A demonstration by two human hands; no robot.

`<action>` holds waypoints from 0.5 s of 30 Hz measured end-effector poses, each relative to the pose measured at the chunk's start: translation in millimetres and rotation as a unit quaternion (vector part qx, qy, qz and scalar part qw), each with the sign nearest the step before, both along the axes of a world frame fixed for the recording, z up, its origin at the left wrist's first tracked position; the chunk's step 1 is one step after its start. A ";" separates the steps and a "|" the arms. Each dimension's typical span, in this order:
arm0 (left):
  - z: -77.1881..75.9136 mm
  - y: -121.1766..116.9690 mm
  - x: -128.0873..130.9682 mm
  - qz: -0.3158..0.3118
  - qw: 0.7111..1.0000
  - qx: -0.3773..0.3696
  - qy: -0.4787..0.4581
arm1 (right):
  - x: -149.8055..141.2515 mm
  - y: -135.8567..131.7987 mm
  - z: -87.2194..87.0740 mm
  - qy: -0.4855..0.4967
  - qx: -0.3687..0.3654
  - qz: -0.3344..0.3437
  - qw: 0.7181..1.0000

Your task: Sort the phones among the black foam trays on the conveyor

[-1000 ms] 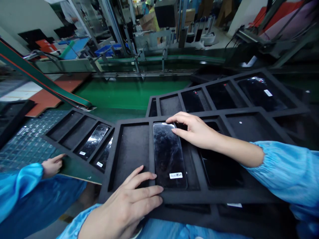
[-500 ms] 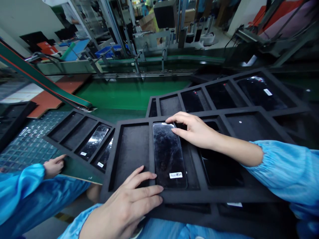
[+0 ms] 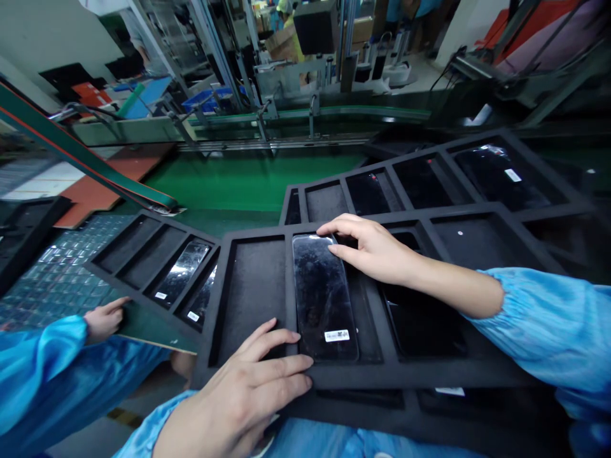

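Left hand (image 3: 238,397) and right hand (image 3: 375,254) touch a black phone (image 3: 322,296) in a foam tray (image 3: 410,375).

A black foam tray (image 3: 334,376) holds a barcode-labelled smartphone (image 3: 323,296) in its second compartment.

Beyond the right hand (image 3: 372,251), a long green bench (image 3: 252,181) stretches across the room, backed by a metal-framed machine (image 3: 296,79) and a low conveyor (image 3: 310,113). Blue crates (image 3: 205,95) and cardboard boxes (image 3: 284,46) sit farther off. A white wall (image 3: 470,28) stands far right, under bright, even light.
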State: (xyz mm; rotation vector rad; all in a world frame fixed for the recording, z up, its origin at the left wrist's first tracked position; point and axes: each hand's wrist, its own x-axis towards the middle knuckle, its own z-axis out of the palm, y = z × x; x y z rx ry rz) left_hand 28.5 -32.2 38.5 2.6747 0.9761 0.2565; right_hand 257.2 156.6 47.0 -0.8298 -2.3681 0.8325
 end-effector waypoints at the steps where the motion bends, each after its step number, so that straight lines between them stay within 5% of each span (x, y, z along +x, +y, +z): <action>1: -0.4 -0.2 0.0 0.000 1.000 -0.002 0.001 | -0.1 0.0 -0.1 0.001 0.001 0.000 1.000; 11: -2.7 0.1 -0.1 0.002 1.000 -0.020 -0.010 | -0.7 -0.7 0.6 0.026 -0.009 0.003 1.000; 15: 1.1 -1.3 3.2 0.001 0.999 0.000 -0.035 | -4.3 -1.8 -1.6 0.105 -0.149 -0.012 0.983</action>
